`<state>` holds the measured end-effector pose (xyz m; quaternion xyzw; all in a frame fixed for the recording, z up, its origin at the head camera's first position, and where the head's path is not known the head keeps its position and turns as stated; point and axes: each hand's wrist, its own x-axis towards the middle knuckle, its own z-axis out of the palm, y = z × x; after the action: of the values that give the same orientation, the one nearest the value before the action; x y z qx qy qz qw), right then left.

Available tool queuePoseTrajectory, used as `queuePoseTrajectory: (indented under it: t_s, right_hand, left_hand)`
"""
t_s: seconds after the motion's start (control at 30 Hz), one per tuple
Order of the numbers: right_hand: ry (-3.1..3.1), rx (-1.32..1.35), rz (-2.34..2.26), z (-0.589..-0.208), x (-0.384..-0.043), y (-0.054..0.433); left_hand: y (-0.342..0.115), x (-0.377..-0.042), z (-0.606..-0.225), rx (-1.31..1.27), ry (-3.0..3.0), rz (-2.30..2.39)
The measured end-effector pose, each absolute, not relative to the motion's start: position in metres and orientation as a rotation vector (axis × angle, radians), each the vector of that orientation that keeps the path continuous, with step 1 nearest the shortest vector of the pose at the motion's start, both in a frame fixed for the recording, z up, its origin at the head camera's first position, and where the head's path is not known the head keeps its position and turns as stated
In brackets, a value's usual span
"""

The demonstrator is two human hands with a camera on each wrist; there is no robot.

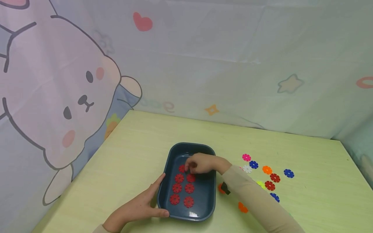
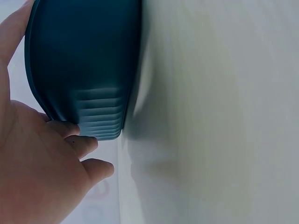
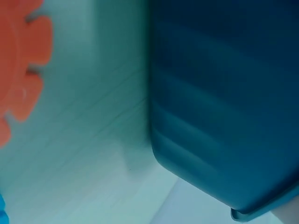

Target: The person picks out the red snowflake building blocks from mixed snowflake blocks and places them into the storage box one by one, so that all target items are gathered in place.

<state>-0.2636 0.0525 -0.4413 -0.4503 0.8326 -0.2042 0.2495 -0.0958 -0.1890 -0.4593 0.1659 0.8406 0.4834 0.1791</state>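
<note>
A dark blue rectangular tray (image 1: 204,202) stands on the table with several red notched plastic discs (image 1: 175,199) laid out in two columns inside. My left hand (image 1: 140,204) rests against its near left corner, thumb along the front side and fingers along the left wall. In the left wrist view, the fingertips (image 2: 88,144) of that hand lie against the tray's ridged outer wall (image 2: 100,109). Reaching in over the right wall, my right hand (image 1: 201,162) has its fingers bent down close to the upper red discs. I cannot tell whether a disc is between its fingertips.
Right of the tray lie loose notched discs: pink (image 1: 246,157), white (image 1: 247,169), blue (image 1: 288,173), orange (image 1: 243,207), dark red (image 1: 270,185) and yellow. My right sleeve (image 1: 256,197) crosses above some of them. A printed cloth (image 1: 204,64) hangs behind the table (image 1: 140,136).
</note>
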Motion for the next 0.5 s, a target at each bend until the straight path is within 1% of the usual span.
queuePoseTrajectory:
  t_s: [0.27, 0.5]
  right_hand:
    - [2.235, -1.327, -0.733, -0.426, -0.262, 0.066]
    - [2.198, -1.329, -0.898, -0.407, -0.255, 0.097]
  left_hand:
    - [-0.189, -0.096, -0.459, 0.471, 2.376, 1.369]
    - [-0.188, -0.096, -0.46, 0.465, 2.379, 1.375]
